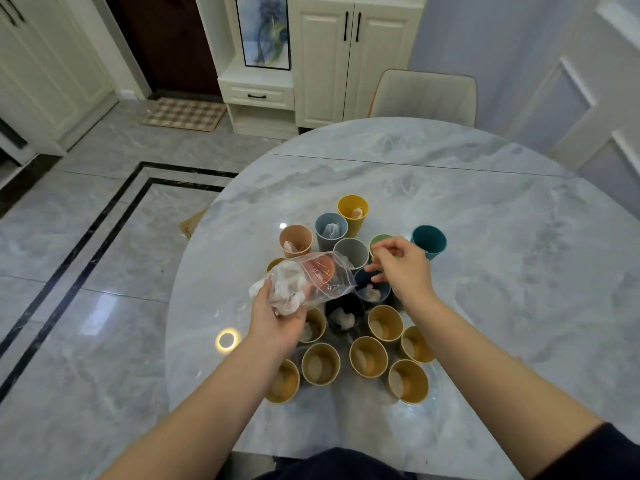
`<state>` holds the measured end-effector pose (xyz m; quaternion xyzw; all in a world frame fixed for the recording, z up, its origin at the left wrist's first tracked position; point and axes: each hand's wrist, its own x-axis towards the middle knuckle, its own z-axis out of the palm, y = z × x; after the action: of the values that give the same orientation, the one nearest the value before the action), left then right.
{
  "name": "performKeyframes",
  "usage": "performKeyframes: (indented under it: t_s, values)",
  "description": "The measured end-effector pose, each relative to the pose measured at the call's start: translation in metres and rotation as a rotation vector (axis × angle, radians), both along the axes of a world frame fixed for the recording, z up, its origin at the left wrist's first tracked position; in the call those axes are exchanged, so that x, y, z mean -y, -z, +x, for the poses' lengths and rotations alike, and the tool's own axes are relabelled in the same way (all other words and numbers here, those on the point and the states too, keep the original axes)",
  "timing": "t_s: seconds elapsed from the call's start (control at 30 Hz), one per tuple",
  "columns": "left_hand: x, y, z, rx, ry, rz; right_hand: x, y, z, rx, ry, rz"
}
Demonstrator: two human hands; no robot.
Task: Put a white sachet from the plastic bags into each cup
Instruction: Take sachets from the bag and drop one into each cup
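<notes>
My left hand (277, 322) grips a clear plastic bag (323, 277) with several white sachets bunched at its lower end, held over the middle of the cup cluster. My right hand (405, 271) hovers over the green cup (379, 241), fingers loosely apart, and I see no sachet in them. The yellow cup (353, 211), light blue cup (330, 232), peach cup (295, 240), dark blue cup (373, 293) and black cup (344, 316) each hold a white sachet. I see no sachet in the grey cup (351, 251) or the teal cup (429, 240). Several mustard cups (367, 356) in front hold pale sachets.
All the cups stand close together on a round grey marble table (485, 202), whose left edge drops to a glossy tiled floor. A beige chair (424, 95) stands at the far side. White cabinets (325, 64) line the wall beyond.
</notes>
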<state>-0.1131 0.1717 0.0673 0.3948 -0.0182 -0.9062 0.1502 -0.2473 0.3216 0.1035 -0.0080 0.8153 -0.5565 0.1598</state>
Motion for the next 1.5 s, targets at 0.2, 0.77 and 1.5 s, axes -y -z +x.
performKeyframes:
  t_s: [0.2, 0.77, 1.5]
  values:
    - [0.0, -0.002, -0.009, -0.026, 0.055, -0.063, 0.003, -0.049, 0.009, -0.148, -0.663, 0.218]
    - [-0.02, -0.018, -0.017, -0.028, 0.21, -0.164, 0.008, -0.041, 0.036, -0.311, -0.522, 0.237]
    - [-0.041, -0.015, -0.05, 0.039, 0.2, 0.009, -0.077, -0.028, -0.034, 0.407, 0.42, -0.511]
